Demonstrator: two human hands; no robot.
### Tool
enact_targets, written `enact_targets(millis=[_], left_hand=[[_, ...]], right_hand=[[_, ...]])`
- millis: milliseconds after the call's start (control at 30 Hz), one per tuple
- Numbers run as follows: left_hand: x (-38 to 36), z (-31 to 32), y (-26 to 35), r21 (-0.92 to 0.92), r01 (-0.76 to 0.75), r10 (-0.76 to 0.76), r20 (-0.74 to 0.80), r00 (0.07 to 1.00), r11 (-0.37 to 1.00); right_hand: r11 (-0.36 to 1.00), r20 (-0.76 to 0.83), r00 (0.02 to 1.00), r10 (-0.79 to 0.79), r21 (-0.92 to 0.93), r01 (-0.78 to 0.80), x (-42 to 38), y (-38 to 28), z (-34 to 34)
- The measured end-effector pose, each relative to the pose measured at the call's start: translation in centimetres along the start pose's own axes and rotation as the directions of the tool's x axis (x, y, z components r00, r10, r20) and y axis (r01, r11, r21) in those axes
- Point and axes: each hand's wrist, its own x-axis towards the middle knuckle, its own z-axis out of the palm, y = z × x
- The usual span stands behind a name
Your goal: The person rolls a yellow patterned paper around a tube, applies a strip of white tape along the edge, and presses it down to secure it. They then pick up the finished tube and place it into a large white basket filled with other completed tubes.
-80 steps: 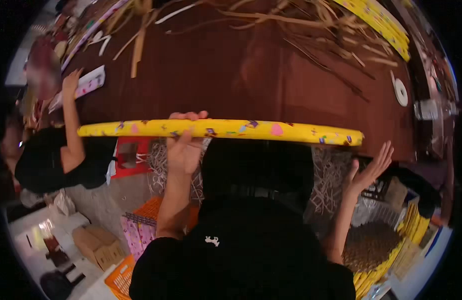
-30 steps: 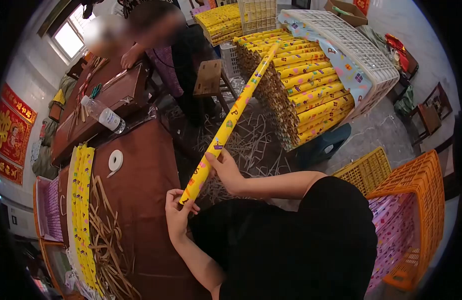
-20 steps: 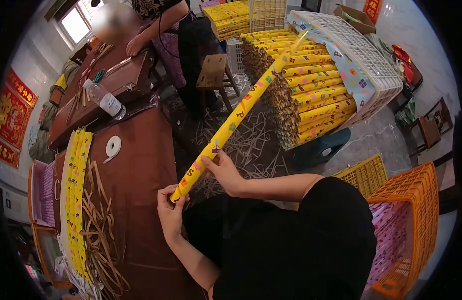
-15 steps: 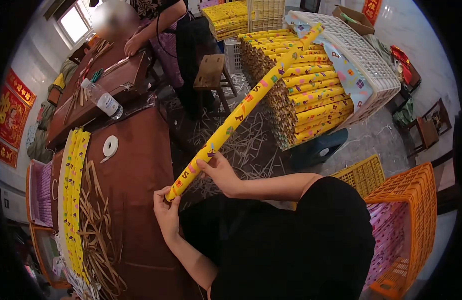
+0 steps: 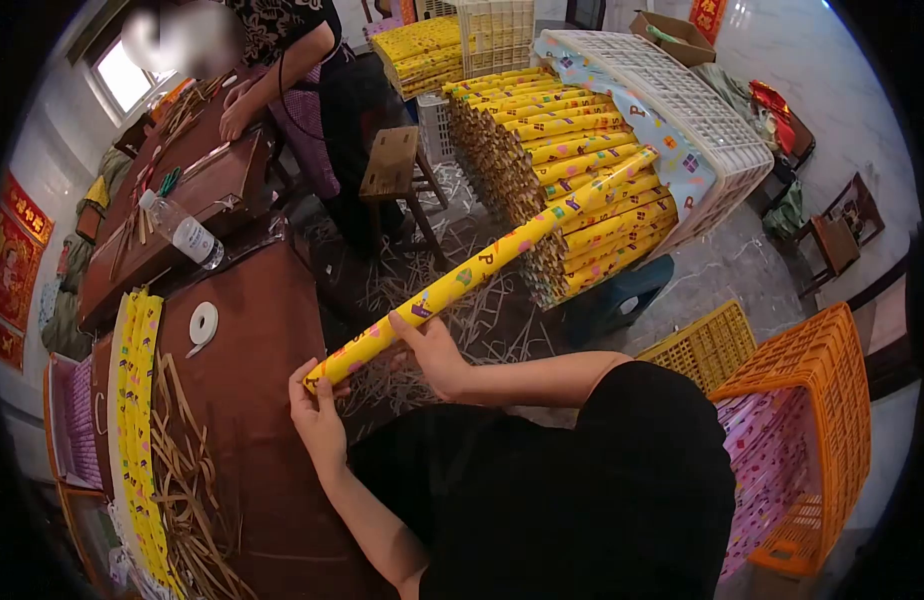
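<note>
A long roll of yellow patterned wrapping paper point(image 5: 462, 275) slants up and to the right across the view. My left hand point(image 5: 317, 415) pinches its lower end, fingers around the rim. Farther along the tube, my right hand point(image 5: 437, 360) grips it from below with the thumb on the side. The roll's far end overlaps a big stack of similar yellow rolls point(image 5: 592, 140) in the view. To the left of my left hand lies a brown-covered table point(image 5: 252, 370) with a white tape roll point(image 5: 204, 324), yellow printed strips point(image 5: 137, 420) and a tangle of brown strips point(image 5: 187, 470).
A plastic bottle point(image 5: 187, 235) lies on the farther table. Another person point(image 5: 292, 60) works there beside a wooden stool point(image 5: 392, 165). Paper strips litter the floor. A white crate point(image 5: 682, 90), a yellow basket point(image 5: 702, 345) and an orange basket point(image 5: 832, 420) with pink rolls stand to the right.
The roll's far end has swung down, so the roll lies flatter. Both hands keep their hold, and the left has moved slightly left. The whole view has shifted a little.
</note>
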Motion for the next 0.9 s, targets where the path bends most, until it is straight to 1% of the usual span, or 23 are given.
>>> enact_targets(millis=[33, 67, 100, 167, 200, 267, 300, 367, 400, 433, 500, 533, 600, 633, 700, 733, 767, 833, 900], left_hand=[[0.4, 0.6, -0.1, 0.038, -0.002, 0.002, -0.008, 1.0, 0.999], [0.6, 0.7, -0.5, 0.139, -0.026, 0.028, -0.016, 0.999, 0.99], [0.5, 0.8, -0.4, 0.136, -0.029, 0.031, -0.014, 0.999, 0.99], [-0.5, 0.4, 0.2, -0.006, -0.141, 0.141, -0.022, 0.99, 0.99], [-1.4, 0.0, 0.7, -0.039, -0.199, 0.198, -0.043, 0.979, 0.979], [-2.7, -1.8, 0.3, 0.036, -0.27, 0.272, -0.148, 0.951, 0.962], [-3.7, -2.6, 0.5, 0.005, -0.251, 0.248, -0.192, 0.95, 0.968], [-4.9, -3.6, 1.6, -0.02, -0.225, 0.211, -0.278, 0.937, 0.974], [-5.2, -4.5, 1.2, -0.009, -0.253, 0.24, -0.276, 0.931, 0.968], [-5.3, -5.0, 0.8, -0.006, -0.255, 0.243, -0.285, 0.927, 0.967], [-5.3, -5.6, 0.3, -0.085, -0.214, 0.174, -0.334, 0.926, 0.973], [-5.2, -5.7, 0.4, -0.083, -0.214, 0.175, -0.332, 0.927, 0.973], [-5.0, -5.5, 0.9, -0.17, -0.238, 0.187, -0.273, 0.944, 0.956], [-4.9, -5.4, 1.2, -0.174, -0.231, 0.181, -0.261, 0.948, 0.957], [-4.6, -5.6, 2.0, -0.099, -0.221, 0.177, -0.331, 0.927, 0.97], [-4.5, -5.6, 2.2, -0.094, -0.248, 0.207, -0.318, 0.925, 0.964], [-4.3, -5.7, 2.2, -0.095, -0.243, 0.203, -0.314, 0.928, 0.965], [-4.0, -6.0, 2.1, -0.086, -0.251, 0.218, -0.282, 0.934, 0.964], [-3.8, -6.0, 2.5, -0.083, -0.24, 0.208, -0.285, 0.936, 0.967]], right_hand=[[0.999, 0.02, 0.999, -0.035, -0.022, 0.035, 0.3, -0.4, -0.6], [0.997, 0.041, 0.997, -0.069, -0.043, 0.071, 0.5, -0.6, -1.1], [0.994, 0.089, 0.991, -0.098, -0.045, 0.103, 0.4, -0.3, -1.6], [0.992, 0.188, 0.981, -0.05, -0.104, 0.071, -0.6, -0.8, -1.5], [0.997, 0.176, 0.984, -0.026, -0.071, 0.039, -1.8, -0.7, -0.8], [0.999, 0.261, 0.965, 0.01, -0.051, 0.003, -2.9, 0.1, 0.3], [0.995, 0.311, 0.946, 0.094, -0.051, -0.082, -3.4, 0.5, 0.7], [0.988, 0.371, 0.919, 0.136, -0.121, -0.097, -3.8, 1.1, 1.6], [0.992, 0.407, 0.905, 0.125, -0.062, -0.11, -3.8, 1.4, 1.9], [0.991, 0.415, 0.901, 0.13, -0.065, -0.113, -4.0, 1.4, 2.0], [0.995, 0.415, 0.905, 0.095, -0.043, -0.085, -4.2, 1.2, 2.3], [0.996, 0.414, 0.906, 0.093, -0.04, -0.084, -4.2, 1.4, 2.5], [0.994, 0.434, 0.9, 0.039, 0.071, -0.077, -4.1, 1.8, 2.7], [0.995, 0.421, 0.906, 0.035, 0.075, -0.073, -4.3, 1.9, 2.7], [0.993, 0.459, 0.887, 0.048, 0.073, -0.092, -4.9, 1.9, 2.9], [0.991, 0.447, 0.894, 0.036, 0.103, -0.091, -5.0, 1.7, 3.1], [0.99, 0.441, 0.897, 0.037, 0.104, -0.092, -5.0, 1.6, 3.3], [0.987, 0.428, 0.903, -0.022, 0.152, -0.049, -5.0, 1.5, 3.6], [0.988, 0.428, 0.904, -0.009, 0.143, -0.058, -5.6, 1.1, 3.6]])
